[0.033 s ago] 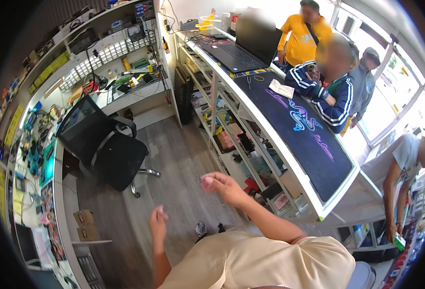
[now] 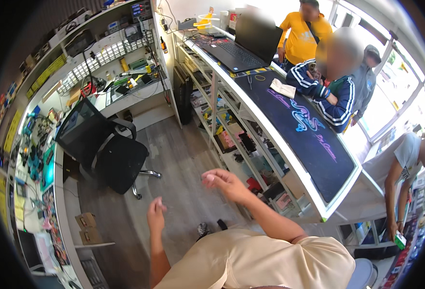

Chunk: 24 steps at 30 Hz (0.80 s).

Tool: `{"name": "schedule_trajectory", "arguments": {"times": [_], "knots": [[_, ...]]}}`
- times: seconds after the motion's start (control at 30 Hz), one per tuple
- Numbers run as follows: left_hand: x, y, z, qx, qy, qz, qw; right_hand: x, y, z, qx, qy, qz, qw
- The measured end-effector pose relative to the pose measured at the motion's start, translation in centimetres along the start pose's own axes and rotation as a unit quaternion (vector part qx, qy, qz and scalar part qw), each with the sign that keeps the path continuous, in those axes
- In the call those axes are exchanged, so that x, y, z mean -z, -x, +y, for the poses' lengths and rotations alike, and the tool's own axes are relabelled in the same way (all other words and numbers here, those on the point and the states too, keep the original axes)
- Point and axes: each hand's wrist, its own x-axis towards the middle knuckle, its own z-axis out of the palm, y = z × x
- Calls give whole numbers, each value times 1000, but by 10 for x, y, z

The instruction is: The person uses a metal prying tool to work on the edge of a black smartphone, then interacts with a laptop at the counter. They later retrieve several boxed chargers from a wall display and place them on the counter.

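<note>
My left hand (image 2: 156, 215) is raised in front of me over the wood-look floor (image 2: 174, 166), its fingers loosely curled with nothing visible in them. Farther forward and to the right, my right hand (image 2: 226, 185) has its fingers bent in and the thumb laid against them; it too shows nothing held. Both hands are in the air, apart from each other and touching no object. Nearest the right hand are the open shelves (image 2: 251, 159) under the counter. The black office chair (image 2: 121, 161) stands beyond the left hand.
A counter with a dark mat (image 2: 313, 166) runs along the right, bearing a laptop (image 2: 241, 53) and a pale cloth (image 2: 283, 88). Several people stand beyond it; one person (image 2: 398, 183) bends at the right. Cluttered workbenches (image 2: 46, 166) line the left, with cardboard boxes (image 2: 88, 229) below.
My left hand has risen slightly, while the right has barely moved. A dark shoe shows a little more below my hands. The view has shifted slightly.
</note>
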Motion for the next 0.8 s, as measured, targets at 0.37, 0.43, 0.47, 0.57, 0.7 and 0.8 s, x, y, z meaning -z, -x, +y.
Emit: {"name": "schedule_trajectory", "arguments": {"times": [0.37,0.43,0.47,0.57,0.7,0.8], "knots": [[-88,-303,60,-75,-30,-153,985,94,-165,23,-25,19,260,965],[-119,-327,65,-71,-28,-186,980,105,-218,9,-9,67,252,965],[-129,-331,70,-59,-13,-196,979,107,-248,-3,-2,91,238,967],[-149,-378,95,-80,-14,-260,962,132,-326,-62,97,281,242,924],[-173,-471,131,-106,41,-299,948,177,-401,-131,213,397,332,828],[-194,-551,152,-103,85,-328,935,198,-431,-154,164,442,410,780]]}}
